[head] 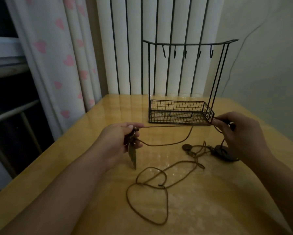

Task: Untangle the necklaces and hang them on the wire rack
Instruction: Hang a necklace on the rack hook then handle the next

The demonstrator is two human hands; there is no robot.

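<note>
The left hand [123, 141] has its grip closed round the pendant end of a brown cord necklace [167, 126], thumb on top pinching the cord beside a small cluster of beads, while a long feather-shaped pendant [132, 154] hangs down below the fingers, clear of the table [74, 158]. The right hand [235, 133] pinches the other end of the same cord between thumb and fingertips, so one strand runs taut and nearly level between the two hands, just in front of the rack's basket; a second strand sags beneath it in a slack curve. Below the right hand the cord drops toward a dark oval pendant [224, 154] lying on the table, and just left of that lies a round, coin-like pendant [187, 147] amid a knot of tangled brown cords. From that tangle a further cord [149, 197] trails toward the near edge of the table in several loose loops, lying flat on the glossy yellow surface. Behind the hands the black wire rack [184, 78] stands upright at the back of the table, its top bar carrying five bare hooks and its mesh basket at the base. Behind the rack hang pale vertical folds and, to the left, a curtain [57, 56] with pink hearts.
</note>
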